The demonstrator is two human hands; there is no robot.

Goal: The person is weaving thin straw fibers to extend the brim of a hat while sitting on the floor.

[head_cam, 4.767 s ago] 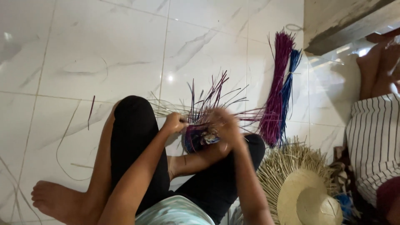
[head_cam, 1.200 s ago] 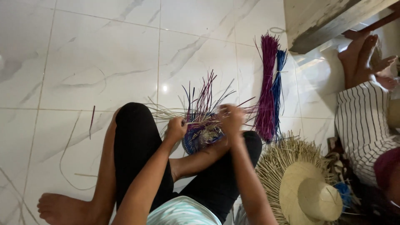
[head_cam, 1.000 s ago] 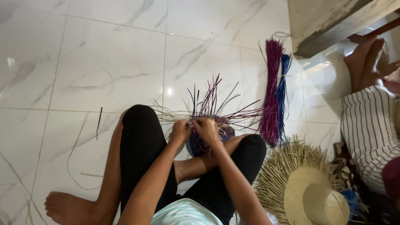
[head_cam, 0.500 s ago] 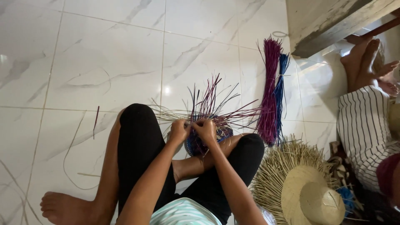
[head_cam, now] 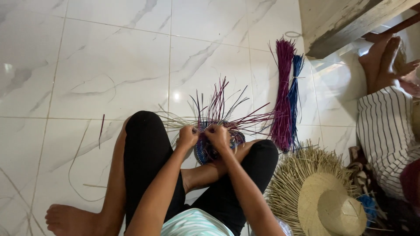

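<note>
Head view: left hand (head_cam: 187, 136) and right hand (head_cam: 217, 134) each pinch strands of one woven basket (head_cam: 210, 148), beside two strand bundles (head_cam: 286, 96).

Straw hat (head_cam: 326, 203) right of weaving (head_cam: 214, 142)

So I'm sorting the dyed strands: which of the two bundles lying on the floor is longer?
The purple bundle; it reaches farther up the floor than the thinner blue bundle beside it.
</note>
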